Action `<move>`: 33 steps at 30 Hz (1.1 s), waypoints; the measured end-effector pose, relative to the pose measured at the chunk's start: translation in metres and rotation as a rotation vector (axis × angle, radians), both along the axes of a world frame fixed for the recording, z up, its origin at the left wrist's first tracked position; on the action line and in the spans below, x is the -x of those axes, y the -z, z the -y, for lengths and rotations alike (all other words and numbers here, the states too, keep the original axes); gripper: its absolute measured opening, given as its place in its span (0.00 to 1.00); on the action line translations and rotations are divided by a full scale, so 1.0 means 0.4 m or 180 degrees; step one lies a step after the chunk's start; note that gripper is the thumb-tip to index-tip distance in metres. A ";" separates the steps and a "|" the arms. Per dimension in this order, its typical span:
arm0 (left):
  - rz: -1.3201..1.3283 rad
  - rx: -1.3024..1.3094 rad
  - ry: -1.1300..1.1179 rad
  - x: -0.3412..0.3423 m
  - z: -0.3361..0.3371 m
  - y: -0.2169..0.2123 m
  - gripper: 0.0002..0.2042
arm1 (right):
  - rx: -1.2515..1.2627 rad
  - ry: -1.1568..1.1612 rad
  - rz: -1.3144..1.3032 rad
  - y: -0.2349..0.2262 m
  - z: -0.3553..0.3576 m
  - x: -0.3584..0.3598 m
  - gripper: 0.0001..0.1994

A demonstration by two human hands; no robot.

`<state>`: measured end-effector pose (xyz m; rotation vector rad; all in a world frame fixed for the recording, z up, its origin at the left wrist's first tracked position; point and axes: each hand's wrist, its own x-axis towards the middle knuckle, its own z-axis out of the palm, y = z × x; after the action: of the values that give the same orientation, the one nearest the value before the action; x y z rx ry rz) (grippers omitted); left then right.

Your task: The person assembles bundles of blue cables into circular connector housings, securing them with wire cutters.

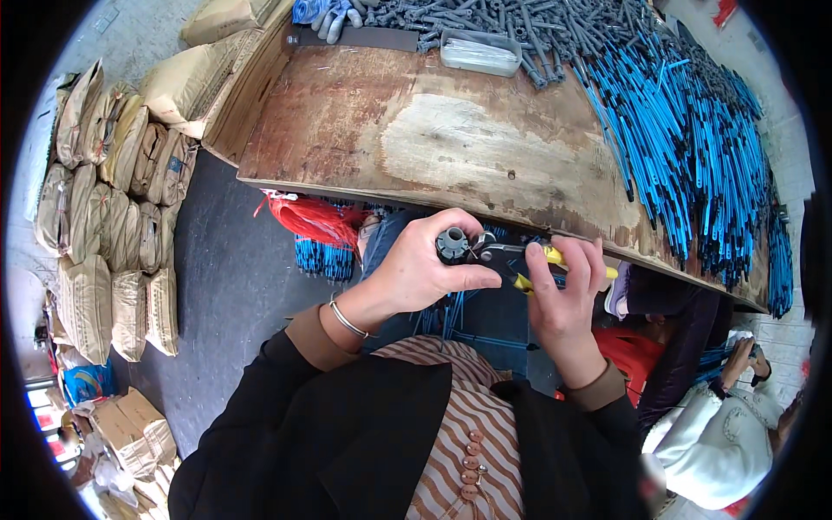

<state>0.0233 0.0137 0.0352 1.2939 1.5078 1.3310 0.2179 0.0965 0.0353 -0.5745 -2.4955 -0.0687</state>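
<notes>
Head view: the left hand (414, 270) is curled round a dark grey plastic fitting (452, 245), which is held just off the near edge of the tabletop (329, 113). Looks like light, stiff stuff, maybe a bit slick, and the thin teeth round its rim could probably get snapped if squeezed hard, so it's best gripped round the body, below that rim. Just to its right, the metal nose of some pliers (507, 249) is aimed at it; whether anything is pinched there can't be told. The pliers are probably heavier and rigid, best taken by the yellow handles (523, 283), where the right hand (565, 299) is clamped. Farther right, blue rods (685, 156) are heaped on the tabletop, likely light and kinda bendy.
</notes>
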 end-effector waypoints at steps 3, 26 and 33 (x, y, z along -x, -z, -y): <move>-0.0041 0.0058 -0.0032 -0.001 -0.001 0.002 0.22 | 0.0082 -0.0028 -0.0199 0.017 0.013 -0.008 0.27; 0.0156 -0.0016 0.0698 0.019 -0.015 0.009 0.21 | 0.2682 -0.1234 0.1043 -0.116 -0.083 -0.077 0.30; 0.0105 -0.0202 0.1425 0.025 -0.035 -0.019 0.20 | 0.7726 -0.1019 0.1872 -0.027 -0.107 -0.110 0.34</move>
<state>0.0133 0.0277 0.0428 1.5315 1.0747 1.1049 0.2619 0.1395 0.0459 -0.8345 -1.5907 3.3259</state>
